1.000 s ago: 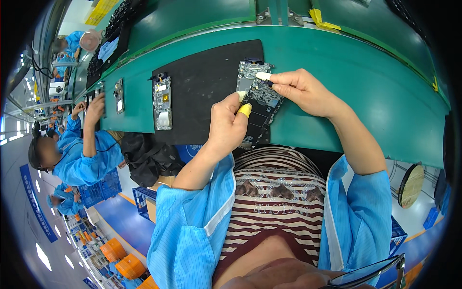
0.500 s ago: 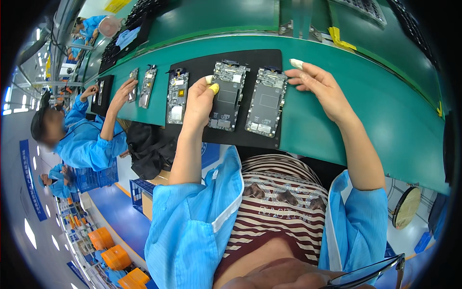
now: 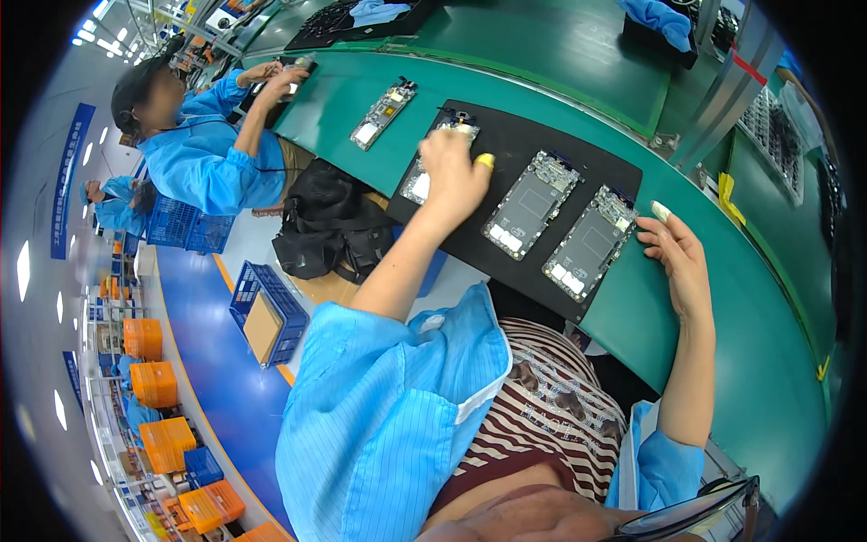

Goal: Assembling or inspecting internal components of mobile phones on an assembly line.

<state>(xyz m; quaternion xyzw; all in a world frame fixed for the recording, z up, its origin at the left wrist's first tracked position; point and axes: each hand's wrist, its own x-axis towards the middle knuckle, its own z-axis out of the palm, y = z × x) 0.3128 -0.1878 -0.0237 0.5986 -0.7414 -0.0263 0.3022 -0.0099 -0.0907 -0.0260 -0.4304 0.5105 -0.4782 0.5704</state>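
Observation:
Three circuit boards lie side by side on a black mat (image 3: pixel 582 156). My left hand (image 3: pixel 454 176), yellow cot on its thumb, is over the leftmost circuit board (image 3: pixel 418 185) and covers its middle; the fingers are blurred and partly hidden. The middle circuit board (image 3: pixel 531 206) and the right circuit board (image 3: pixel 591 244) have dark flat faces with pale patches at their near ends. Beside the right board's far right edge is my right hand (image 3: pixel 679 266), fingers loosely apart, a white cot on one fingertip. It holds nothing.
Another circuit board (image 3: pixel 384 113) rests on the green table (image 3: pixel 339 77) to the left. Beyond it a co-worker (image 3: pixel 203 144) in blue handles a small part. A metal post (image 3: pixel 736 86) rises at the far right; a black bag (image 3: pixel 325 221) and a blue crate (image 3: pixel 268 312) are below.
The view has swung left. My left hand has left the middle board and moved over the leftmost one. My right hand stays by the right board.

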